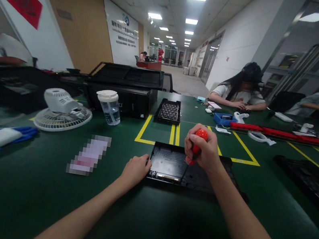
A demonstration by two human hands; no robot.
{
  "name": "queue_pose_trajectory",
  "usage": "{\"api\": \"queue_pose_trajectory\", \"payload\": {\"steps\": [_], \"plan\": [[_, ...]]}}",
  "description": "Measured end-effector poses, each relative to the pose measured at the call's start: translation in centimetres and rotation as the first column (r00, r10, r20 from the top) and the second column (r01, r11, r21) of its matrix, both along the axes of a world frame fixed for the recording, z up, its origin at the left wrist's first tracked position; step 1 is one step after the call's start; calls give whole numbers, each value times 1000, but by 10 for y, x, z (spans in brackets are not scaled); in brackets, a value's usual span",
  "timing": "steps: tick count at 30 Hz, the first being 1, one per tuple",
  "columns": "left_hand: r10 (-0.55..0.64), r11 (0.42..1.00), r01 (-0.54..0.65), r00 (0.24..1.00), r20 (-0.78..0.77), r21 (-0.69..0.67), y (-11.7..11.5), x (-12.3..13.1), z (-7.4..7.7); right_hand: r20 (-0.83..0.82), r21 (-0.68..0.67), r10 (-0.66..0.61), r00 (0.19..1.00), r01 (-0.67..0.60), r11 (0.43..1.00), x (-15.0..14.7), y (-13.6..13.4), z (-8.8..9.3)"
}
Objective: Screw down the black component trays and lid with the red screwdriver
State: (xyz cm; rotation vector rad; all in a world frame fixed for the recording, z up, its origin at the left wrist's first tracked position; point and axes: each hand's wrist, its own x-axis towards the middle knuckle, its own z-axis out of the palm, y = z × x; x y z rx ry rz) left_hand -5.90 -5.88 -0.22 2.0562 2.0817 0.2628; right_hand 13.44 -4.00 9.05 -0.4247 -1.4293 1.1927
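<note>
A flat black plastic panel point(167, 161) with a raised rim lies on the green table before me. My left hand point(136, 168) grips its left edge, fingers curled and closed at the corner. Over the panel's middle, my right hand point(202, 149) is closed in a fist around a red-and-black screwdriver point(201, 134), held roughly upright. Its rounded red end pokes out above the thumb, and red shows below the fist near the panel's surface. The tip cannot be made out. The right forearm covers part of the panel's right half.
Beyond the panel, a black tray point(168, 111) stands near yellow tape lines. To the left are a white fan point(62, 115), a lidded cup point(109, 107) and a blurred flat item point(90, 155). At right lie another black panel point(307, 185) and a blue box point(224, 119). People sit around the table.
</note>
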Motion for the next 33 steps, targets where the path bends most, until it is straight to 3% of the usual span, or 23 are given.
{"api": "queue_pose_trajectory", "payload": {"steps": [12, 33], "plan": [[-26, 998, 27, 1000, -11, 48, 3, -2, -10, 21, -12, 38, 999, -38, 999, -2, -2, 0], [-12, 999, 14, 1000, -28, 47, 5, -2, -15, 76, 2, 61, 995, -61, 998, -2, -2, -6]]}}
